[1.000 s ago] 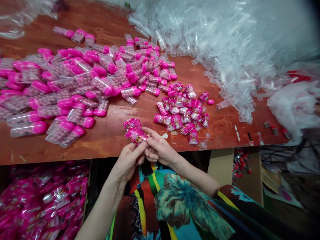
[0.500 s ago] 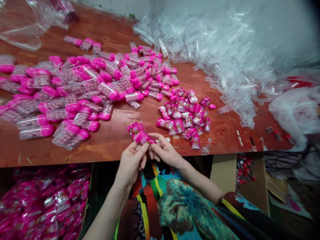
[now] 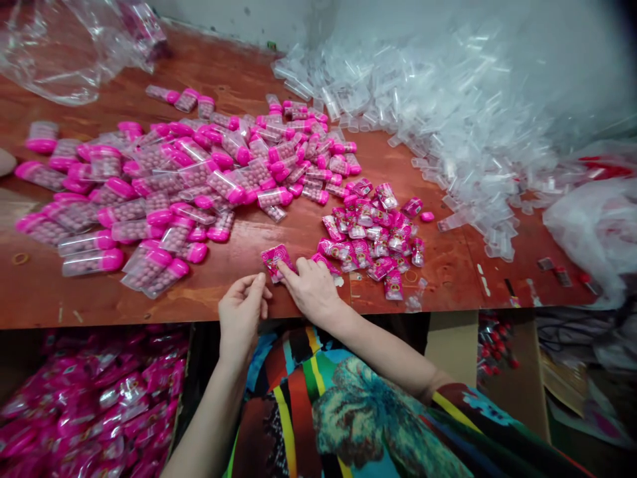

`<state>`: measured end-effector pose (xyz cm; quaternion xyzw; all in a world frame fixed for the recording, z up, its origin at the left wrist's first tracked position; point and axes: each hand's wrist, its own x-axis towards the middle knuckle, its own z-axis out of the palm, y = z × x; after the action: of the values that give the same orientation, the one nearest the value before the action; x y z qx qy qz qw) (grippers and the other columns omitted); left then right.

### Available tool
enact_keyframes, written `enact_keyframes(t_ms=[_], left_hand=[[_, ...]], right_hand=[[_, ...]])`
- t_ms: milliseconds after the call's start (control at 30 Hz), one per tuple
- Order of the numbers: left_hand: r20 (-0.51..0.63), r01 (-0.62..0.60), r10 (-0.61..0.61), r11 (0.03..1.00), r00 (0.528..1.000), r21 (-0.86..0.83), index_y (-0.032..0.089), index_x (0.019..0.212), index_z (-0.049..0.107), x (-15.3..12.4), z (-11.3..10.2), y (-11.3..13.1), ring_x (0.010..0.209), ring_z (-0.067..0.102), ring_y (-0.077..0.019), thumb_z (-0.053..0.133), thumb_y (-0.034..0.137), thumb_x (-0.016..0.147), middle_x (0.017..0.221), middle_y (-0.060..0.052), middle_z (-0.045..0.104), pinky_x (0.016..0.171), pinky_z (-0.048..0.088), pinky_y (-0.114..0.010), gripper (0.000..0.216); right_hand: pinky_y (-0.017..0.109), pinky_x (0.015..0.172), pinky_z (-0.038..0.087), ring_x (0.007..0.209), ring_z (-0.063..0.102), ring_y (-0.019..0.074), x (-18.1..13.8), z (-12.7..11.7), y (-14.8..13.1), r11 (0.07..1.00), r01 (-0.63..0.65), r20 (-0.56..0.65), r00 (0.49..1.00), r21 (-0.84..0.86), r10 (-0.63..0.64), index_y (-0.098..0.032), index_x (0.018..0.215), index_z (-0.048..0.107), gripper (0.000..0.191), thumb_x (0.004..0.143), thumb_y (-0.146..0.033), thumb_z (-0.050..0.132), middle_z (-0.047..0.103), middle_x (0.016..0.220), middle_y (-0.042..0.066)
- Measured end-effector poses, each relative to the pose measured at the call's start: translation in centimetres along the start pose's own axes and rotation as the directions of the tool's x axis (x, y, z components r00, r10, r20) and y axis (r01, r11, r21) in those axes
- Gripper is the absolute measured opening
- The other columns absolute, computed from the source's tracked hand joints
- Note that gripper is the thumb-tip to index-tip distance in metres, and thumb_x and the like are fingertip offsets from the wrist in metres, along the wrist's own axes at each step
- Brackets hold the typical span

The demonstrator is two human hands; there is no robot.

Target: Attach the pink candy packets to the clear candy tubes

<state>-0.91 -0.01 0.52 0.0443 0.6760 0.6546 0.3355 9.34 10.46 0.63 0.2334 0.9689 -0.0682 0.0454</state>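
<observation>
Left hand [image 3: 239, 313] draws off, fingers curled; right hand [image 3: 312, 290] half-curls, touching a pink sachet [image 3: 274, 259], perhaps steadying it; grips unclear.

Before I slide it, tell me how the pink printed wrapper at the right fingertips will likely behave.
The pink printed wrapper looks thin and flat, so it's probably light and floppy. Lying flat on the table, it seems unlikely to roll. Its smooth-looking surface might let it slip under the right hand.
</observation>
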Motion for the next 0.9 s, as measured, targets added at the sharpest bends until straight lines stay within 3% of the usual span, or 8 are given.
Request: enact_keyframes(t_ms=[233, 433, 500, 567, 700, 767, 833, 900], left_hand=[[-0.027, 0.019, -0.019, 1.0, 0.999, 0.014, 0.018, 0.071, 0.063, 0.5, 1.3, 0.8, 0.039, 0.04, -0.0059, 0.095, 0.057, 0.066, 0.056, 0.005, 0.056, 0.037, 0.023, -0.02, 0.051], [0.111, 0.063, -0.058, 0.997, 0.992, -0.039, 0.019, 0.066, 0.065, -0.8, 1.0, 2.0, 0.04, 0.035, -0.0062, 0.089, 0.055, 0.078, 0.048, 0.006, 0.046, 0.041, 0.022, -0.022, 0.045], [0.13, 0.053, -0.042, 0.995, 0.991, -0.08, 0.02, 0.066, 0.065, -0.9, 0.7, 2.2, 0.042, 0.034, -0.0064, 0.089, 0.052, 0.08, 0.047, 0.006, 0.043, 0.044, 0.023, -0.021, 0.042], [0.143, 0.067, -0.051, 0.992, 0.988, -0.105, 0.02, 0.064, 0.063, -0.9, 0.6, 2.3, 0.043, 0.035, -0.0063, 0.09, 0.05, 0.079, 0.046, 0.006, 0.044, 0.045, 0.024, -0.021, 0.043], [0.184, 0.12, -0.095, 0.985, 0.978, -0.125, 0.019, 0.059, 0.061, -0.7, 0.9, 2.2, 0.043, 0.035, -0.0057, 0.095, 0.051, 0.072, 0.045, 0.006, 0.044, 0.045, 0.026, -0.02, 0.048], [0.163, 0.133, -0.111, 0.982, 0.98, -0.135, 0.018, 0.059, 0.061, -0.6, 1.0, 1.9, 0.043, 0.035, -0.005, 0.097, 0.053, 0.068, 0.045, 0.006, 0.044, 0.044, 0.025, -0.02, 0.051], [0.144, 0.162, -0.14, 0.975, 0.98, -0.151, 0.018, 0.059, 0.061, -0.5, 1.1, 1.7, 0.041, 0.034, -0.0046, 0.099, 0.056, 0.064, 0.043, 0.007, 0.043, 0.043, 0.023, -0.019, 0.053], [0.129, 0.198, -0.177, 0.966, 0.976, -0.165, 0.018, 0.059, 0.06, -0.4, 0.8, 1.5, 0.039, 0.032, -0.0043, 0.1, 0.058, 0.06, 0.042, 0.008, 0.04, 0.041, 0.02, -0.019, 0.056]], right_hand=[[0.04, 0.083, 0.04, 0.089, 0.056, 0.026, -1.0, 0.8, 1.6, 0.99, 0.019, -0.144, 0.99, 0.138, 0.001, -0.026, 0.15, 0.07, 0.041, 0.117, -0.028, 0.046, 0.062, 0.095, 0.01], [0.044, 0.09, 0.045, 0.095, 0.059, 0.0269, -2.0, 0.5, 1.6, 0.907, 0.112, -0.288, 0.958, 0.405, 0.01, -0.027, 0.146, 0.073, 0.039, 0.113, -0.031, 0.051, 0.064, 0.099, 0.01], [0.046, 0.098, 0.048, 0.108, 0.061, 0.0283, -2.1, 0.1, 1.5, 0.812, 0.154, -0.344, 0.937, 0.562, 0.061, -0.024, 0.146, 0.07, 0.04, 0.11, -0.032, 0.056, 0.064, 0.117, 0.013], [0.045, 0.1, 0.052, 0.112, 0.063, 0.0271, -1.9, -0.3, 1.3, 0.643, 0.162, -0.337, 0.928, 0.749, 0.159, -0.022, 0.149, 0.064, 0.043, 0.107, -0.035, 0.058, 0.063, 0.129, 0.014], [0.04, 0.101, 0.056, 0.118, 0.067, 0.024, -0.5, -0.3, 0.8, 0.204, 0.079, -0.131, 0.958, 0.976, 0.257, -0.026, 0.142, 0.058, 0.043, 0.102, -0.039, 0.067, 0.067, 0.134, 0.011], [0.039, 0.103, 0.057, 0.121, 0.069, 0.0231, 0.3, 0.1, 0.5, 0.063, 0.065, -0.078, 0.966, 0.996, 0.246, -0.026, 0.136, 0.059, 0.039, 0.1, -0.04, 0.068, 0.069, 0.135, 0.01], [0.038, 0.103, 0.058, 0.118, 0.071, 0.0223, 0.7, 0.3, 0.4, 0.063, 0.075, -0.088, 0.963, 0.995, 0.253, -0.025, 0.134, 0.06, 0.035, 0.102, -0.039, 0.064, 0.072, 0.133, 0.009], [0.039, 0.103, 0.058, 0.116, 0.073, 0.023, 1.0, 0.3, 0.4, 0.209, 0.083, -0.138, 0.955, 0.974, 0.264, -0.024, 0.137, 0.061, 0.034, 0.105, -0.035, 0.058, 0.072, 0.134, 0.009]])
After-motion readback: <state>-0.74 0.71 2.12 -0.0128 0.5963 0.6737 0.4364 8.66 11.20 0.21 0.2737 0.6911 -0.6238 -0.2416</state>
